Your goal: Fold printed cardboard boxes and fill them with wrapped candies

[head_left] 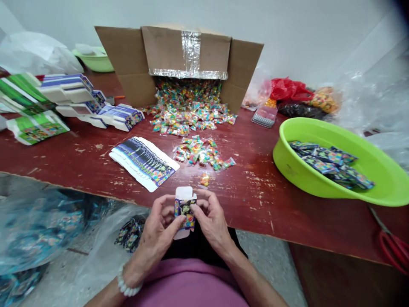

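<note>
Both hands meet just off the near edge of the surface, above the person's lap, and between them sits a small printed carton [185, 212] with a white flap standing up at its top. The left hand [159, 230] grips it from the left with fingers curled and thumb pressed on the printed face; the right hand [211, 219] closes on it from the right, fingertips at the upper edge. A pearl bracelet [126, 285] rings the left wrist. Just beyond the carton, on the worn red surface [255, 187], lie a few loose candies [204, 179], and a little farther a small heap of wrapped candy packets [201, 152]. To the left of that heap lies a fanned stack of flat cartons [143, 162]. Behind, a cardboard box [179, 55] on its side spills a larger pile of candies [188, 108]. At the right stands a green basin [335, 170] holding finished cartons [332, 164]. Far left are stacks of flat green and blue packaging [64, 98]. Red-handled scissors [394, 247] lie at the right edge of the surface.
</note>
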A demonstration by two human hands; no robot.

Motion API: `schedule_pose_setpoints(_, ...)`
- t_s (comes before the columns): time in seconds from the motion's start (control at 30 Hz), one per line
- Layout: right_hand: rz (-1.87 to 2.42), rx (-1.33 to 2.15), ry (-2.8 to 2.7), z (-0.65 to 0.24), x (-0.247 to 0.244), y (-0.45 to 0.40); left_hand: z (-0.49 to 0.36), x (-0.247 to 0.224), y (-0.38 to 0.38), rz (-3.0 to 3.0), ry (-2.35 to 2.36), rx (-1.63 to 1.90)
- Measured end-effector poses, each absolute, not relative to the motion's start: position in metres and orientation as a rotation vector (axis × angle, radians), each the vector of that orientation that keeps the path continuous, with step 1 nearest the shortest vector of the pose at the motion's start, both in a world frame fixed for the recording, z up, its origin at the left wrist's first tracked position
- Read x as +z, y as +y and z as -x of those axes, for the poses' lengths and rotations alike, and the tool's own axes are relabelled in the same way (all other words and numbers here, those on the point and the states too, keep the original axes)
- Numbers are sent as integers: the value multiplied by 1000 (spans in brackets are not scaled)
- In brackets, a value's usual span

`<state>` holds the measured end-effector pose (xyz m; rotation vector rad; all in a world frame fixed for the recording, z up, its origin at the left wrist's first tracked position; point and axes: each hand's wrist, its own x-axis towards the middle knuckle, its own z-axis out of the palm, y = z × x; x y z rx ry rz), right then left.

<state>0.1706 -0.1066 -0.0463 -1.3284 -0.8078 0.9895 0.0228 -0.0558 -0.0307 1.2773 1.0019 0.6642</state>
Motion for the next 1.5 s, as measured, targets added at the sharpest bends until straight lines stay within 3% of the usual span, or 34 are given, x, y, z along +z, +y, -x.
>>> schedule_pose_setpoints(0.3, 1274, 925, -847, -175, -50, -108, -23, -20, -51, -1278, 950, 577)
schedule_pose_setpoints(0.57, 1177, 1196, -765, -187, -45, -98, -17, -22, -47, -1314, 923, 543)
schedule_pose_setpoints(0.73, 1311, 959, -1029, -188, -43, -99, -19, -20, -51, -1075, 948, 589)
schedule_pose_setpoints(0.9, 1303, 791, -1207, -186, -37, -101, -21, -18, -53, -700, 802, 237)
schedule_pose_setpoints(1.17, 1293, 1196, -1063, -188, -33, -97, -26, -20, -56, -924, 898, 327)
schedule_pose_setpoints(1.5, 1278, 1270, -886, -182, -28, -95, -11, -28, -48, -1077, 815, 256)
